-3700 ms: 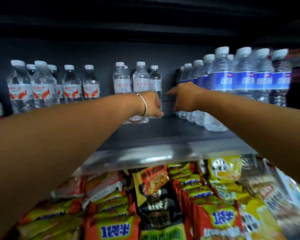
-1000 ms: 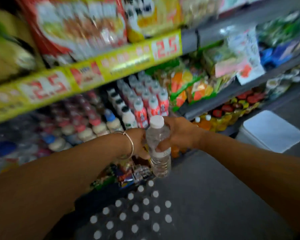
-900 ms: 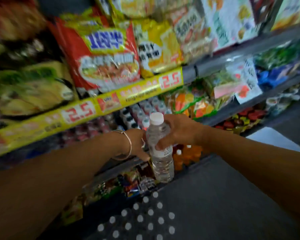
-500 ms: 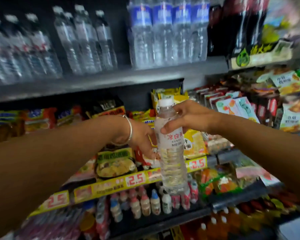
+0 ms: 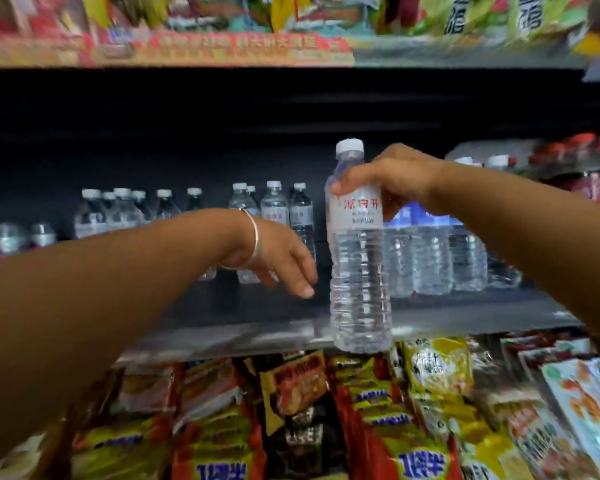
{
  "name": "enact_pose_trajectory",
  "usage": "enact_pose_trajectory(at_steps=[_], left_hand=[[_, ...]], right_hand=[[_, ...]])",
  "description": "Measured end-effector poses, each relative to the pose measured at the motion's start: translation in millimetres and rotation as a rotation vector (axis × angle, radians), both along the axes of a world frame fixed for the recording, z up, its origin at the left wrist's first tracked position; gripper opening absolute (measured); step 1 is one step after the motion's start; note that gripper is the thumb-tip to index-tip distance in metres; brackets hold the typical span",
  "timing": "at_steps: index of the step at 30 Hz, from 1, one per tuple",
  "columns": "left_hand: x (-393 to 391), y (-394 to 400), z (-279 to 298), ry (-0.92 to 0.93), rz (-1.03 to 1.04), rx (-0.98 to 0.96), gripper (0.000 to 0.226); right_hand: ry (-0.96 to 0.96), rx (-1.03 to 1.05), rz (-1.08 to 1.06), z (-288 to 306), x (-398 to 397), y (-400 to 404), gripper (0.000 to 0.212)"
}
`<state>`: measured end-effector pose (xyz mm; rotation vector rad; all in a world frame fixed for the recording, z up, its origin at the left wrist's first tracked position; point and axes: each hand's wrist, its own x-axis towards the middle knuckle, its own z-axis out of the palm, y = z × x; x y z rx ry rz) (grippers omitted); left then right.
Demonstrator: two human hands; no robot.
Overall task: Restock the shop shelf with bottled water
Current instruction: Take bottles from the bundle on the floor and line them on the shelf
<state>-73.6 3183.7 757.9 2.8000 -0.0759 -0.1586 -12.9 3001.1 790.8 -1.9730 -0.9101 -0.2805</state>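
Right hand [image 5: 392, 178] curled round shoulder of clear plastic water bottle with white cap and red-lettered label [image 5: 359, 258], upright before front edge of dark metal shelf [image 5: 222, 337], left hand [image 5: 284, 258] empty, fingers loosely drooping, just beside it, silver bangle [image 5: 255, 242] on wrist.

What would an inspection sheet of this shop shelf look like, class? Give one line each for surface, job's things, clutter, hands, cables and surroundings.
Surface: dark shelf board, bare strip at the front, metal edge below.
Job's things: water bottle with white cap and red-lettered label, upright in front of the shelf edge, not yet set down; matching bottles stand at the back.
Clutter: blue-labelled bottles on the right; red-labelled small bottles on the left.
Hands: right hand grips the bottle's shoulder; left hand, with a bangle on the wrist, holds nothing, fingers relaxed.
Cables: nothing seen.
Surroundings: snack packets on the shelf below; more packets above, blurred.
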Motion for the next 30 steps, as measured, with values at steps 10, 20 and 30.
enact_pose_trajectory(at_steps=[10,20,30], left_hand=[[76,98,18,-0.13,-0.004,-0.053,0.01],[149,121,-17,-0.099,-0.11,-0.021,0.037],[179,120,-31,-0.112,-0.116,-0.037,0.056]], right_hand=[[0.024,0.051,-0.164,36,66,112,0.036],[0.111,-0.001,-0.313,11,137,169,0.038],[0.1,-0.009,-0.363,9,169,185,0.034]])
